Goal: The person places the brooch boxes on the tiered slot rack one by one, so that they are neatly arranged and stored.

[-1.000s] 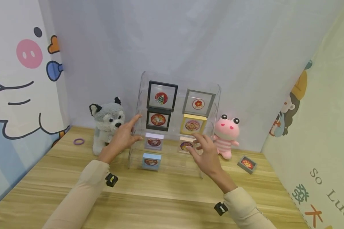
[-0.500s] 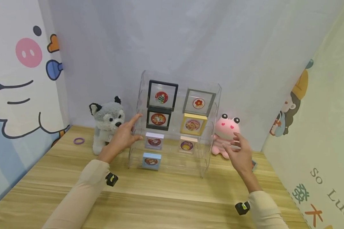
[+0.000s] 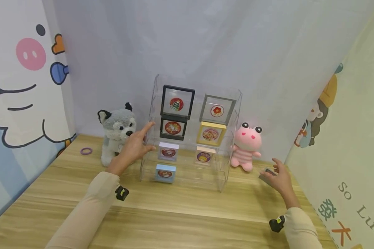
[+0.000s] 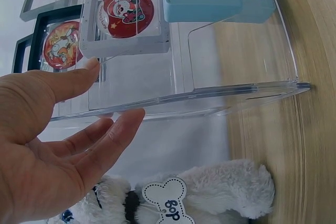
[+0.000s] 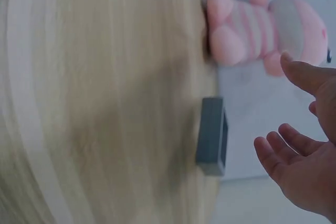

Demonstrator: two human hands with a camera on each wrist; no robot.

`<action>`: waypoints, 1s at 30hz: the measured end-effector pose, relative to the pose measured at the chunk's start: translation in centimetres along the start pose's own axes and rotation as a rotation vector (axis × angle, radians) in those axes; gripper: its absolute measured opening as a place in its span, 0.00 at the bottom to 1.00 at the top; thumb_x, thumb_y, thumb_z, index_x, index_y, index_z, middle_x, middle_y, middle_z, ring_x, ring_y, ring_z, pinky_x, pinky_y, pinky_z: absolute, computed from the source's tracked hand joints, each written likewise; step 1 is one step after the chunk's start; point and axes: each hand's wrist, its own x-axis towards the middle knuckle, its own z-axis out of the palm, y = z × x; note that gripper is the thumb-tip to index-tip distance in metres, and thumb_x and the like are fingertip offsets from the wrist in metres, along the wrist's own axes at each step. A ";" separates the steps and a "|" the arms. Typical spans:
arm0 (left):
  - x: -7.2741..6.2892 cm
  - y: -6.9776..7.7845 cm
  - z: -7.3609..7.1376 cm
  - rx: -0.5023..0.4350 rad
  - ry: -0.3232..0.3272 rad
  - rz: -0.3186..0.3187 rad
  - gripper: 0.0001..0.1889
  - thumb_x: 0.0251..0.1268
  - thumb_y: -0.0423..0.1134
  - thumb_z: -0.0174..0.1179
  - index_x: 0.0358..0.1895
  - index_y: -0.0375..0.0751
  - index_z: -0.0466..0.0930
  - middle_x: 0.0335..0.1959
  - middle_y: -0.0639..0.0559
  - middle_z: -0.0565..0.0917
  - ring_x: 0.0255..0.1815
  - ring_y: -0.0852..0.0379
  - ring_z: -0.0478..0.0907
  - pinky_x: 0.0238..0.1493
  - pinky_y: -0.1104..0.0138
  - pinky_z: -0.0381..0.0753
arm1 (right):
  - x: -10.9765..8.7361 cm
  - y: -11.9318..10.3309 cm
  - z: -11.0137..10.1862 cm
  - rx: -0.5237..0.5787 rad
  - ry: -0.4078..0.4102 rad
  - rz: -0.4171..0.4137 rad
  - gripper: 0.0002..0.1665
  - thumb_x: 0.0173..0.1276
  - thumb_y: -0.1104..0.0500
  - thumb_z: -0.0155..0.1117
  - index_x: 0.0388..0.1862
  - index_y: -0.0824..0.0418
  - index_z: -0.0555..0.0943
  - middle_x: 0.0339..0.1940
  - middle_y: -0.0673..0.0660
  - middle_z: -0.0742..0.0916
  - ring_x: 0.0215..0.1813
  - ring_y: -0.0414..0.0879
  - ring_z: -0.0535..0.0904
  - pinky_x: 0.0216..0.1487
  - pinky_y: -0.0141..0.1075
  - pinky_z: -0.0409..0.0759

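My left hand [image 3: 132, 148] is at the left side of a clear acrylic display rack [image 3: 190, 178]. In the left wrist view its thumb and fairly straight fingers lie on either side of the rack's side edge; whether they press it is unclear. Over at the right, my right hand [image 3: 282, 178] hovers with spread fingers by a small grey display frame [image 5: 211, 137], partly hiding it in the head view. On the rack stand a black frame [image 3: 177, 90], a smaller black frame [image 3: 172, 137], a grey frame [image 3: 220, 97], a yellow frame [image 3: 213, 125], a lilac frame [image 3: 168, 145], a peach frame [image 3: 205, 149] and a light-blue frame [image 3: 166, 168].
A plush husky [image 3: 119, 124] sits left of the rack, close to my left hand. Right of it sits a pink plush toy [image 3: 246, 148]. A purple ring [image 3: 86, 151] lies on the wooden table [image 3: 174, 214] at far left. Curtains [image 3: 190, 41] enclose the back and sides.
My right hand has moved right, from in front of the peach frame past the pink toy to the small grey frame. The left hand stays at the rack's side.
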 end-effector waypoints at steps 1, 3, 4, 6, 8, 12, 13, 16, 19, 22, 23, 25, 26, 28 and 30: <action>0.0 0.0 0.0 -0.001 -0.002 -0.001 0.48 0.58 0.37 0.73 0.79 0.51 0.54 0.29 0.45 0.74 0.27 0.51 0.67 0.29 0.60 0.67 | 0.1 0.4 -0.1 -0.012 -0.017 0.011 0.51 0.71 0.56 0.66 0.80 0.68 0.47 0.72 0.82 0.61 0.72 0.76 0.60 0.67 0.66 0.66; 0.0 0.0 0.0 0.000 -0.007 -0.006 0.48 0.58 0.37 0.73 0.79 0.52 0.53 0.29 0.45 0.74 0.26 0.51 0.67 0.29 0.60 0.67 | 0.2 1.2 -0.1 -0.041 -0.037 0.019 0.51 0.71 0.56 0.65 0.80 0.70 0.47 0.72 0.83 0.60 0.71 0.77 0.60 0.66 0.66 0.66; 0.0 0.0 0.0 -0.001 -0.010 -0.010 0.48 0.59 0.37 0.73 0.80 0.52 0.53 0.29 0.45 0.74 0.27 0.51 0.67 0.29 0.60 0.67 | 0.2 1.6 -0.2 -0.056 -0.044 0.021 0.51 0.71 0.56 0.66 0.79 0.71 0.47 0.72 0.84 0.60 0.71 0.78 0.59 0.66 0.67 0.66; 0.0 0.0 0.0 -0.003 -0.011 -0.014 0.48 0.58 0.37 0.73 0.80 0.52 0.53 0.29 0.45 0.74 0.27 0.51 0.67 0.29 0.60 0.67 | 0.3 2.3 -0.2 -0.079 -0.053 0.030 0.51 0.70 0.56 0.66 0.79 0.72 0.47 0.73 0.84 0.59 0.71 0.79 0.58 0.67 0.67 0.64; 0.0 0.0 0.0 -0.003 -0.011 -0.015 0.48 0.58 0.37 0.73 0.80 0.52 0.53 0.29 0.46 0.74 0.27 0.51 0.67 0.29 0.60 0.67 | 0.4 2.9 -0.1 -0.111 -0.064 0.036 0.52 0.70 0.55 0.66 0.78 0.74 0.47 0.73 0.84 0.58 0.72 0.80 0.56 0.68 0.68 0.62; 0.0 0.0 0.0 -0.005 -0.009 -0.007 0.49 0.58 0.37 0.73 0.80 0.51 0.53 0.29 0.46 0.74 0.27 0.52 0.67 0.29 0.60 0.67 | 0.8 3.9 -0.1 -0.157 -0.080 0.053 0.54 0.69 0.53 0.67 0.78 0.74 0.46 0.72 0.85 0.58 0.71 0.81 0.55 0.69 0.68 0.59; 0.0 0.0 0.0 -0.004 -0.008 -0.007 0.49 0.58 0.37 0.73 0.80 0.51 0.53 0.29 0.46 0.74 0.27 0.52 0.67 0.29 0.60 0.67 | 1.0 4.0 -0.1 -0.161 -0.084 0.056 0.54 0.69 0.53 0.67 0.78 0.74 0.46 0.72 0.85 0.58 0.71 0.81 0.56 0.69 0.68 0.59; 0.1 0.0 -0.1 -0.004 -0.004 -0.008 0.49 0.58 0.37 0.73 0.80 0.52 0.53 0.29 0.46 0.74 0.27 0.52 0.67 0.29 0.60 0.67 | 1.4 4.4 0.0 -0.173 -0.097 0.062 0.54 0.70 0.51 0.66 0.79 0.74 0.46 0.71 0.86 0.60 0.69 0.81 0.59 0.68 0.67 0.61; 0.1 0.0 -0.1 -0.003 -0.008 -0.015 0.49 0.58 0.37 0.73 0.80 0.52 0.53 0.29 0.46 0.74 0.27 0.51 0.67 0.29 0.60 0.68 | 1.7 4.7 0.1 -0.189 -0.125 0.075 0.53 0.72 0.47 0.62 0.78 0.74 0.46 0.69 0.86 0.62 0.66 0.79 0.64 0.65 0.65 0.65; 0.0 0.0 -0.1 -0.002 -0.013 -0.019 0.49 0.58 0.37 0.73 0.80 0.52 0.53 0.30 0.45 0.74 0.27 0.51 0.67 0.29 0.60 0.68 | 2.0 5.0 0.2 -0.198 -0.152 0.082 0.51 0.75 0.45 0.57 0.78 0.75 0.45 0.69 0.87 0.62 0.65 0.78 0.64 0.64 0.64 0.67; 0.0 0.0 -0.1 -0.001 -0.014 -0.019 0.49 0.57 0.37 0.73 0.80 0.52 0.53 0.30 0.46 0.74 0.27 0.51 0.67 0.29 0.60 0.68 | 2.1 5.0 0.2 -0.197 -0.158 0.085 0.50 0.76 0.45 0.56 0.78 0.75 0.45 0.69 0.87 0.61 0.66 0.79 0.63 0.65 0.65 0.66; 0.0 0.0 -0.1 0.001 -0.011 -0.017 0.49 0.57 0.37 0.74 0.79 0.52 0.54 0.29 0.46 0.74 0.27 0.51 0.67 0.29 0.60 0.68 | 2.3 5.0 0.1 -0.195 -0.161 0.086 0.48 0.77 0.47 0.53 0.78 0.76 0.45 0.70 0.87 0.60 0.68 0.80 0.61 0.67 0.66 0.64; 0.0 0.0 -0.1 0.001 -0.010 -0.014 0.49 0.57 0.37 0.74 0.79 0.52 0.54 0.29 0.46 0.74 0.27 0.51 0.67 0.29 0.60 0.68 | 2.3 5.0 0.1 -0.195 -0.163 0.087 0.47 0.77 0.48 0.53 0.78 0.76 0.45 0.71 0.87 0.59 0.69 0.80 0.60 0.68 0.66 0.63; 0.0 0.0 -0.1 0.000 -0.008 -0.009 0.49 0.57 0.37 0.74 0.79 0.51 0.54 0.29 0.46 0.73 0.27 0.51 0.67 0.29 0.60 0.67 | 2.5 4.9 0.0 -0.196 -0.165 0.091 0.46 0.78 0.48 0.52 0.77 0.76 0.46 0.71 0.86 0.58 0.70 0.81 0.57 0.70 0.66 0.60; 0.0 0.0 -0.2 -0.001 -0.005 -0.005 0.49 0.57 0.37 0.74 0.79 0.51 0.54 0.29 0.46 0.73 0.27 0.52 0.67 0.29 0.60 0.67 | 2.6 4.8 0.0 -0.200 -0.166 0.093 0.45 0.77 0.50 0.52 0.77 0.77 0.46 0.72 0.86 0.58 0.71 0.81 0.57 0.70 0.66 0.59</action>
